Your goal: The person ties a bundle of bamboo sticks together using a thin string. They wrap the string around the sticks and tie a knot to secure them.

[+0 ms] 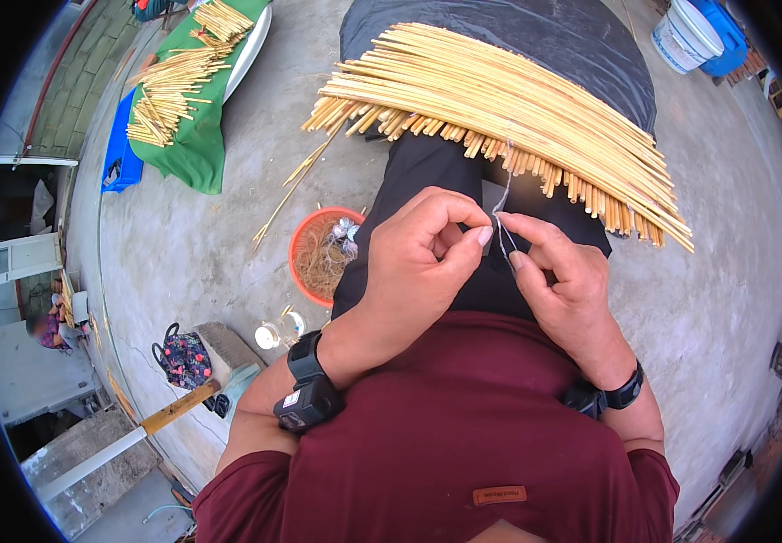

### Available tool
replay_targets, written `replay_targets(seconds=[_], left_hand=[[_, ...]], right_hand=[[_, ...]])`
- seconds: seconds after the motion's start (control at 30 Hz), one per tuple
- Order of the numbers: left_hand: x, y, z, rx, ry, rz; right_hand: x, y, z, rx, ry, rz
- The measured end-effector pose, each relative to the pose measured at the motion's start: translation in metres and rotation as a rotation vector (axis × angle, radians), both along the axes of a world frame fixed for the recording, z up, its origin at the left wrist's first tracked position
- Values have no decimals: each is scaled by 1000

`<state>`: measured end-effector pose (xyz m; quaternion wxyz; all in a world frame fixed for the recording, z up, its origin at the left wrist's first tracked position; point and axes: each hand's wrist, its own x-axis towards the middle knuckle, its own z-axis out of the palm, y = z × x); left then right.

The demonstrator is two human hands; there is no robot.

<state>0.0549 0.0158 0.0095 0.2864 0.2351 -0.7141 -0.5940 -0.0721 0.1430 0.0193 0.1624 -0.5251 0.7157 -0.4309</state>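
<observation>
A wide layer of yellow reed stalks (518,95) lies across a black covering (581,45) in front of my knees. From its near edge a thin grey-white string (507,176) runs down toward me. My left hand (423,253) pinches the string between thumb and index finger. Close by on its right, my right hand (567,285) holds the string's lower strands between thumb and index finger, the fingertips a little apart. Both hands are above my dark trousers, near my maroon shirt. Whether the string is knotted between the fingers is too small to tell.
To my left stands an orange basin (293,262) with tangled fibres, beside a clear jar (292,324). Further off, more cut stalks (169,90) rest on a green cloth (201,154) near a blue crate (119,154). A white bucket (681,41) stands at the far right.
</observation>
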Motion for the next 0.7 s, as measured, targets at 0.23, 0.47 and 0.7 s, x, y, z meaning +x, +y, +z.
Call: replay_targets(seconds=[0.23,0.47,0.7], left_hand=[[0,0,1,7,-116,29],[3,-5,1,-23,-197,-47],[0,-1,0,9,-148,11]], right_hand=[[0,0,-2,-10,26,16],[0,-1,-5,-72,98,25],[-3,-2,-8,-132,175,47]])
